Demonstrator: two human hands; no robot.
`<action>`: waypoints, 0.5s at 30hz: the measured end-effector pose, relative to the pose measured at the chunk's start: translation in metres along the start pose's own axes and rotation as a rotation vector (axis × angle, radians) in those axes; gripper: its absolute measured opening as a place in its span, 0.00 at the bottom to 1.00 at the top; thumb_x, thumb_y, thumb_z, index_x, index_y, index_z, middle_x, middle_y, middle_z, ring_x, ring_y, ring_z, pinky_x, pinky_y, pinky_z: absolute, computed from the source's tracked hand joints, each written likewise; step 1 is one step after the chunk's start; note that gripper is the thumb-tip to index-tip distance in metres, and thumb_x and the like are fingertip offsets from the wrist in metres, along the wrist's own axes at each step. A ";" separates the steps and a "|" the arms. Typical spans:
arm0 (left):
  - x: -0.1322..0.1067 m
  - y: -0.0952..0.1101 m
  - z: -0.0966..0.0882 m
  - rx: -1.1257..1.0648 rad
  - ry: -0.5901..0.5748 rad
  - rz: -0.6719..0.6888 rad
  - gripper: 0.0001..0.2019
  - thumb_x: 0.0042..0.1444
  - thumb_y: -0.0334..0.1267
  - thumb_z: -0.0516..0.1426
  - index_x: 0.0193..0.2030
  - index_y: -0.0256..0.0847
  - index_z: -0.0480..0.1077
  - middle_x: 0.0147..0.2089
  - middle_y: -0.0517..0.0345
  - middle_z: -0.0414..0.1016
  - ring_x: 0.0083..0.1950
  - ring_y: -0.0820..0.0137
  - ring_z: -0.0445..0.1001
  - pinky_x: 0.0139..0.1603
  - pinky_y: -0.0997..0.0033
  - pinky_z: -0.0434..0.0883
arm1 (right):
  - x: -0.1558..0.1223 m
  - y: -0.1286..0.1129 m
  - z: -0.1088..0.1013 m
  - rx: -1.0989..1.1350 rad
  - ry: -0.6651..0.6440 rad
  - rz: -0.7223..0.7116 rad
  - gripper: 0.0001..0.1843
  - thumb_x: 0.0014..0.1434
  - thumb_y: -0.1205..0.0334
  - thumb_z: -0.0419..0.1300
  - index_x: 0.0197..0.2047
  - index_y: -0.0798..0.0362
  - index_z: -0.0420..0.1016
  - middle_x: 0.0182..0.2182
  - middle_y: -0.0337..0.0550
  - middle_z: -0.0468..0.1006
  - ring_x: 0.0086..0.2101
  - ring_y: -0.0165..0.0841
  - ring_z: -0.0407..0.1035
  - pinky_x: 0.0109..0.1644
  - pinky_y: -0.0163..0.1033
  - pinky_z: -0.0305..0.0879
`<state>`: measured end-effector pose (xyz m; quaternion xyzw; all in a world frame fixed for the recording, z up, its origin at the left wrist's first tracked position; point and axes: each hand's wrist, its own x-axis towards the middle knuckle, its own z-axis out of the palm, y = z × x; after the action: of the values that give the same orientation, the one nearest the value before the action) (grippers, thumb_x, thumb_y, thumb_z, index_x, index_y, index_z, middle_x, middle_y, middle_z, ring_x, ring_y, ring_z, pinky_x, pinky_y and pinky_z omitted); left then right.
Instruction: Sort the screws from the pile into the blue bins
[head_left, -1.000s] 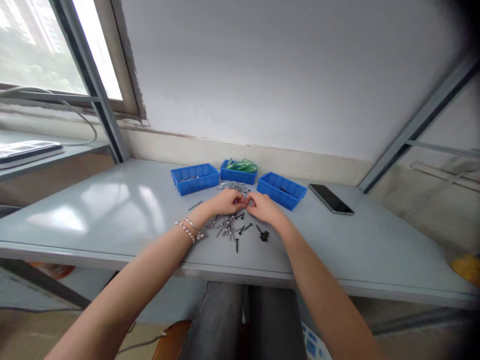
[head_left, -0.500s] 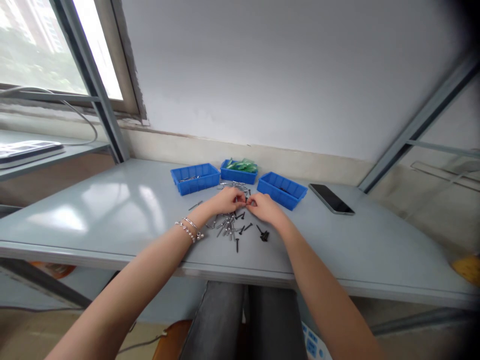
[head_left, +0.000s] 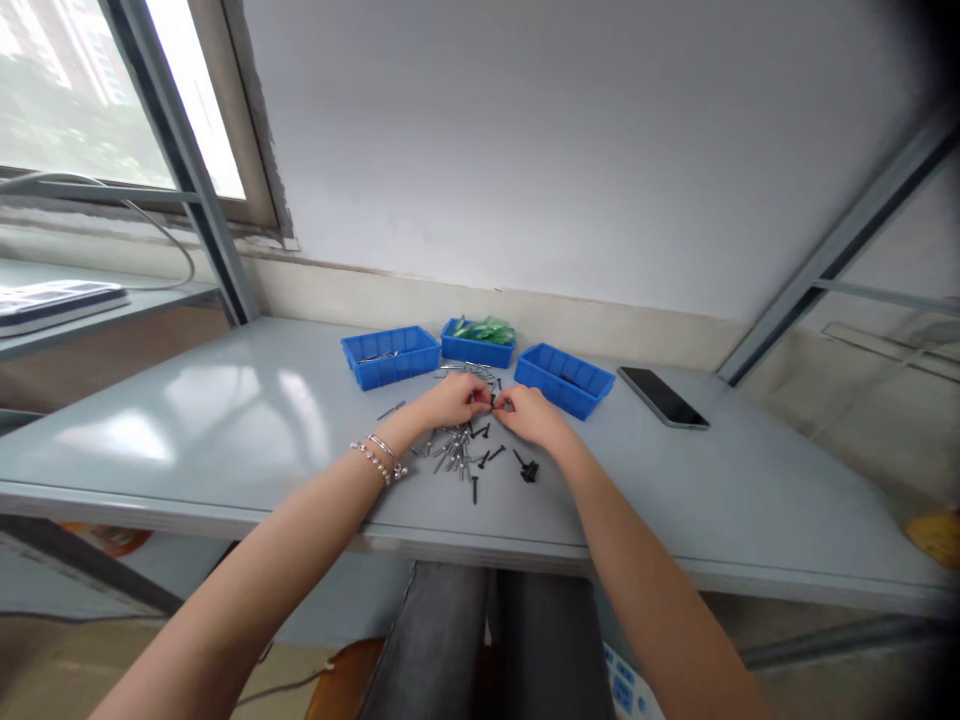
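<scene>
My left hand and my right hand meet above the middle of the grey table, fingertips pinched together. Between them is a small dark screw, mostly hidden by my fingers. Below my hands lies a loose heap of silver screws, with several black screws and a black fastener cluster to its right. More silver screws lie just beyond my hands. Two bracelets circle my left wrist.
Three blue plastic trays stand behind my hands: the left tray holds silver pieces, the middle tray green packets, the right tray dark pieces. A black phone lies to the right. A window is at upper left.
My fingertips have drawn closer together around the small dark screw. The trays, the phone and the loose screws stay in place.
</scene>
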<state>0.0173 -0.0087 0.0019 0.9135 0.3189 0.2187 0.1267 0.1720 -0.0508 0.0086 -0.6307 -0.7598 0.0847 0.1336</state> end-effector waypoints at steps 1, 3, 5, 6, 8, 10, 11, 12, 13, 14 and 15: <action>0.000 0.000 0.000 0.001 -0.002 0.003 0.05 0.48 0.30 0.54 0.31 0.36 0.71 0.31 0.56 0.72 0.30 0.73 0.66 0.32 0.74 0.61 | 0.000 0.000 0.000 -0.002 0.001 -0.001 0.08 0.52 0.61 0.53 0.32 0.51 0.72 0.32 0.44 0.73 0.32 0.32 0.66 0.28 0.33 0.52; 0.000 -0.001 0.000 0.001 -0.008 0.005 0.05 0.47 0.30 0.54 0.31 0.36 0.71 0.31 0.57 0.72 0.30 0.73 0.67 0.32 0.74 0.61 | -0.001 -0.001 -0.001 -0.004 0.006 -0.002 0.08 0.52 0.61 0.53 0.32 0.51 0.72 0.32 0.44 0.73 0.32 0.32 0.66 0.28 0.32 0.52; 0.000 -0.001 0.000 0.004 -0.013 0.000 0.05 0.47 0.30 0.54 0.31 0.36 0.70 0.31 0.57 0.72 0.30 0.73 0.67 0.32 0.74 0.61 | -0.001 -0.001 -0.002 0.002 0.010 -0.003 0.08 0.52 0.61 0.53 0.32 0.51 0.72 0.31 0.43 0.74 0.32 0.32 0.66 0.28 0.32 0.52; 0.000 0.000 0.000 0.003 -0.013 -0.003 0.05 0.47 0.30 0.54 0.31 0.36 0.70 0.31 0.57 0.72 0.30 0.73 0.67 0.32 0.74 0.61 | -0.001 -0.001 -0.002 0.007 0.012 -0.005 0.07 0.52 0.61 0.53 0.32 0.51 0.72 0.31 0.43 0.74 0.31 0.32 0.66 0.28 0.32 0.52; 0.000 0.000 0.000 -0.001 -0.014 -0.009 0.05 0.47 0.30 0.54 0.31 0.36 0.70 0.30 0.57 0.72 0.30 0.73 0.67 0.32 0.74 0.61 | -0.001 -0.001 -0.002 0.015 0.016 -0.005 0.07 0.52 0.61 0.53 0.32 0.51 0.72 0.32 0.43 0.74 0.31 0.32 0.66 0.28 0.32 0.52; 0.000 0.000 0.000 -0.005 -0.014 -0.013 0.04 0.47 0.30 0.54 0.31 0.36 0.70 0.30 0.58 0.71 0.30 0.73 0.66 0.31 0.74 0.61 | -0.001 -0.001 -0.002 0.017 0.012 0.001 0.07 0.52 0.61 0.53 0.32 0.51 0.72 0.32 0.43 0.74 0.32 0.32 0.66 0.28 0.33 0.52; 0.000 0.000 0.000 -0.004 -0.013 -0.013 0.04 0.47 0.30 0.54 0.31 0.36 0.70 0.29 0.58 0.71 0.30 0.73 0.66 0.31 0.74 0.61 | -0.001 -0.002 -0.002 0.017 0.007 0.005 0.07 0.52 0.60 0.54 0.31 0.51 0.72 0.32 0.43 0.74 0.32 0.33 0.66 0.28 0.33 0.53; 0.000 0.000 0.000 -0.001 -0.011 -0.012 0.04 0.47 0.30 0.55 0.30 0.36 0.70 0.29 0.58 0.71 0.30 0.73 0.66 0.31 0.74 0.61 | -0.001 -0.002 -0.002 0.017 0.002 0.009 0.08 0.52 0.59 0.54 0.31 0.51 0.72 0.31 0.43 0.74 0.32 0.33 0.66 0.28 0.33 0.53; 0.000 0.000 0.000 0.003 -0.009 -0.011 0.04 0.47 0.30 0.55 0.30 0.36 0.70 0.29 0.58 0.71 0.29 0.73 0.66 0.31 0.74 0.61 | -0.001 -0.002 -0.002 0.017 -0.004 0.013 0.08 0.52 0.59 0.54 0.31 0.51 0.72 0.31 0.44 0.74 0.32 0.33 0.66 0.28 0.33 0.53; 0.000 -0.001 0.000 0.003 -0.008 -0.008 0.04 0.47 0.30 0.55 0.30 0.36 0.70 0.29 0.58 0.71 0.29 0.73 0.66 0.31 0.74 0.61 | -0.001 -0.002 -0.002 0.018 -0.008 0.015 0.08 0.52 0.58 0.54 0.31 0.51 0.72 0.31 0.44 0.74 0.32 0.33 0.66 0.28 0.33 0.53; 0.000 -0.001 0.000 0.003 -0.008 -0.005 0.04 0.47 0.30 0.55 0.30 0.36 0.70 0.29 0.58 0.71 0.29 0.74 0.66 0.31 0.74 0.61 | -0.001 -0.002 -0.002 0.020 -0.010 0.017 0.09 0.52 0.58 0.54 0.31 0.51 0.72 0.31 0.44 0.74 0.32 0.33 0.66 0.28 0.33 0.53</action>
<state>0.0170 -0.0080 0.0012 0.9138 0.3210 0.2140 0.1272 0.1714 -0.0524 0.0109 -0.6352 -0.7543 0.0965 0.1352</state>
